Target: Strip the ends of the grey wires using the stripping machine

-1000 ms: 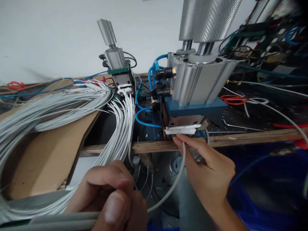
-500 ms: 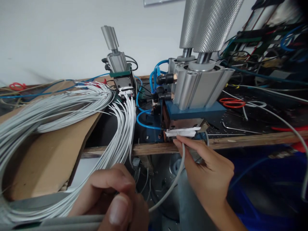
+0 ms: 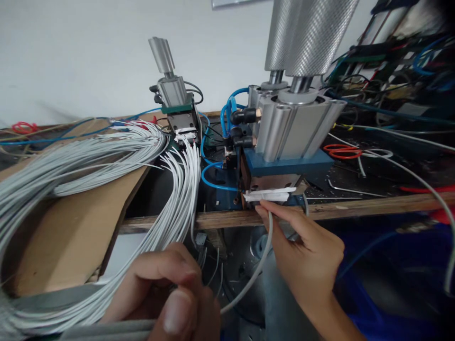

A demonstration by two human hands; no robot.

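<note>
Between the thumb and fingers of my right hand [image 3: 302, 251] is a grey cable [image 3: 261, 265], pinched near its end. That end meets the white-wrapped jaws [image 3: 268, 195] of the nearer pneumatic press [image 3: 295, 128]; its tip is hidden there. The cable curves down and left to my left hand [image 3: 170, 293], which is closed in the foreground. Grey cable strands [image 3: 113, 329] run into the left hand from the left, and its fingers wrap round them. A large bundle of white-grey cables [image 3: 177, 199] passes behind the left hand.
A smaller pneumatic press [image 3: 172, 92] stands farther back on the left. Cardboard [image 3: 64, 241] lies under the coiled cables. Blue air hoses [image 3: 216, 182] loop beside the nearer press. An orange cable coil [image 3: 343, 151] and a bent hex key [image 3: 355, 190] lie on the right. The bench's wooden edge [image 3: 227, 219] runs across.
Almost nothing differs. My left hand has shifted very slightly, and the right hand still pinches the cable at the jaws.
</note>
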